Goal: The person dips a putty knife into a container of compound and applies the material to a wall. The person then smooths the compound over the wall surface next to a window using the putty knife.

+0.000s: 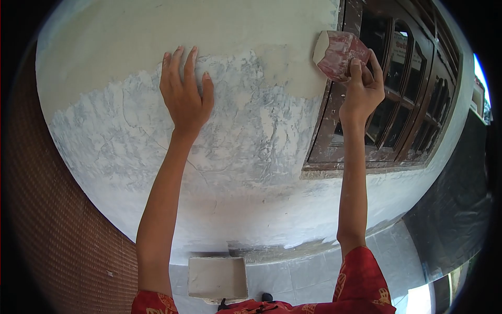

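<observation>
Up at the right, my right hand (363,89) grips a flat maroon putty scraper (342,55) between thumb and fingers. White smears cover its face, and cream putty lines its left edge, which lies at the wall beside the window frame. My left hand (185,94) is spread open with the fingers pointing up, over the border between the smooth cream coat and the patchy grey-white wall (219,136). Nothing is in it.
A brown wooden window (397,104) with dark panes borders the wall on the right. Below stands a cream-coated rectangular tub (217,277) on the grey tiled floor (298,275). Woven brown matting (63,209) runs down the left, and a dark sheet (449,204) hangs at the right.
</observation>
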Demonstrator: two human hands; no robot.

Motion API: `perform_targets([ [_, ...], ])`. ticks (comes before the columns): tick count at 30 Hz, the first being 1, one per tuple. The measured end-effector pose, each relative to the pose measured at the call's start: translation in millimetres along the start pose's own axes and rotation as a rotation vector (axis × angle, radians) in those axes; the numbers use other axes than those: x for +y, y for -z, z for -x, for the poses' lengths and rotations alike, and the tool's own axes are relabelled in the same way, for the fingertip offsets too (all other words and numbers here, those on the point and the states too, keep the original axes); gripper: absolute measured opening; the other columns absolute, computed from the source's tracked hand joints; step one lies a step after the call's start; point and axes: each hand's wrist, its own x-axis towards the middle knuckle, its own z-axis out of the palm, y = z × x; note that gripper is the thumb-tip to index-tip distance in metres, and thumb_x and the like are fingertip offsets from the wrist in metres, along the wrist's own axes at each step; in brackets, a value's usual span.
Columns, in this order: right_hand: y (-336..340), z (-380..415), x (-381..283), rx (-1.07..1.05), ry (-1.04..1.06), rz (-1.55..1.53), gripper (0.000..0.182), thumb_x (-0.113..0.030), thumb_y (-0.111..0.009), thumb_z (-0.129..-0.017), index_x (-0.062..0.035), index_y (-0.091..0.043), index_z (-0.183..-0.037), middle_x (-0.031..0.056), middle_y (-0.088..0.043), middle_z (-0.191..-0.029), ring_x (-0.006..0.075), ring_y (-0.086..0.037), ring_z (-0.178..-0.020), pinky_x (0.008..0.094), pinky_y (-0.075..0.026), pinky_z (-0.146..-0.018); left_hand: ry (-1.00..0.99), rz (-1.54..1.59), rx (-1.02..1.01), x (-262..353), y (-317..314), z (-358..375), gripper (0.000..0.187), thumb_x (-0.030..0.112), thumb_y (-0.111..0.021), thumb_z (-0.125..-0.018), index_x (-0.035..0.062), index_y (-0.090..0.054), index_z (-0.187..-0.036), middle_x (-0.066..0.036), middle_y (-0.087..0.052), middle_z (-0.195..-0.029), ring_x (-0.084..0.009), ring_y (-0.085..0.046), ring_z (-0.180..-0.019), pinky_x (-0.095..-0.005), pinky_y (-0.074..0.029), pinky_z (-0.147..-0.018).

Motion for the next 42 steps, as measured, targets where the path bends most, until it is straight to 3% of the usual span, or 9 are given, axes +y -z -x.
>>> perform_targets([
  [6,-5,35,4,-0.231,-0.081,-0.021,0.045,-0.003,-0.066,-0.094,-0.0002,-0.055,-0.138,0.0128,-0.074,-0.097,0.0082,-0.066,-0.086,0.0212,-0.052,-0.076,-0.014,0.014,0.007,-1,-3,1,0.048,0.025,-0.051,-0.096,0.0120,-0.051,-0.142,-0.015,-0.043,-0.147,-0.0376,-0.034,-0.141,-0.0535,-0.028,-0.112],
  [9,15,24,13,-0.071,-0.036,0.130,0.045,-0.003,-0.065,-0.094,0.0001,-0.055,-0.138,0.0125,-0.074,-0.095,0.0083,-0.066,-0.086,0.0222,-0.053,-0.075,-0.012,0.003,0.013,-1,-3,1,0.048,0.024,-0.053,-0.094,0.0125,-0.053,-0.141,-0.014,-0.045,-0.147,-0.0365,-0.035,-0.141,-0.0521,-0.028,-0.112],
  [14,28,15,2,0.053,-0.028,0.023,0.044,-0.003,-0.064,-0.095,0.0014,-0.053,-0.138,0.0124,-0.073,-0.098,0.0074,-0.066,-0.085,0.0214,-0.053,-0.074,-0.009,-0.007,0.005,0,-2,1,0.048,0.023,-0.054,-0.093,0.0129,-0.055,-0.139,-0.012,-0.046,-0.147,-0.0357,-0.035,-0.141,-0.0511,-0.029,-0.113],
  [18,-2,43,3,-0.180,-0.062,-0.072,0.046,-0.003,-0.066,-0.094,0.0014,-0.054,-0.138,0.0099,-0.073,-0.093,0.0061,-0.065,-0.083,0.0203,-0.052,-0.076,-0.024,0.009,0.013,-2,-3,1,0.048,0.025,-0.051,-0.096,0.0122,-0.051,-0.142,-0.015,-0.044,-0.146,-0.0380,-0.035,-0.141,-0.0532,-0.028,-0.112],
  [20,-6,48,14,-0.280,-0.014,0.076,0.046,-0.004,-0.067,-0.094,0.0015,-0.054,-0.138,0.0096,-0.073,-0.093,0.0064,-0.065,-0.083,0.0205,-0.052,-0.077,-0.026,0.006,0.016,-3,-2,1,0.048,0.025,-0.051,-0.096,0.0121,-0.051,-0.142,-0.015,-0.044,-0.146,-0.0379,-0.035,-0.140,-0.0532,-0.028,-0.112],
  [24,22,24,21,-0.095,-0.147,-0.015,0.044,-0.006,-0.065,-0.095,0.0014,-0.054,-0.137,0.0115,-0.073,-0.097,0.0088,-0.067,-0.085,0.0233,-0.056,-0.075,-0.030,-0.014,0.004,-1,-1,0,0.048,0.025,-0.050,-0.096,0.0108,-0.051,-0.142,-0.016,-0.044,-0.146,-0.0378,-0.035,-0.140,-0.0533,-0.028,-0.112],
  [27,44,7,18,0.042,-0.065,0.012,0.044,-0.005,-0.063,-0.096,0.0035,-0.052,-0.138,0.0121,-0.073,-0.098,0.0096,-0.068,-0.085,0.0234,-0.057,-0.072,-0.027,-0.014,0.001,-2,-2,0,0.048,0.025,-0.050,-0.096,0.0113,-0.051,-0.142,-0.015,-0.043,-0.147,-0.0378,-0.036,-0.140,-0.0534,-0.028,-0.112],
  [32,31,14,0,0.020,-0.044,-0.056,0.044,-0.004,-0.062,-0.096,0.0046,-0.050,-0.138,0.0125,-0.073,-0.098,0.0097,-0.068,-0.086,0.0219,-0.056,-0.069,-0.038,-0.007,0.013,-2,-4,0,0.048,0.024,-0.050,-0.096,0.0134,-0.051,-0.142,-0.015,-0.043,-0.147,-0.0376,-0.034,-0.140,-0.0532,-0.027,-0.112],
  [42,-12,43,-19,-0.121,-0.111,-0.251,0.037,-0.004,-0.064,-0.096,0.0097,-0.055,-0.128,0.0171,-0.072,-0.106,0.0126,-0.068,-0.093,0.0239,-0.056,-0.080,-0.011,-0.014,-0.088,0,24,5,0.050,0.024,-0.053,-0.095,0.0135,-0.049,-0.143,-0.014,-0.039,-0.150,-0.0375,-0.029,-0.143,-0.0537,-0.025,-0.114],
])
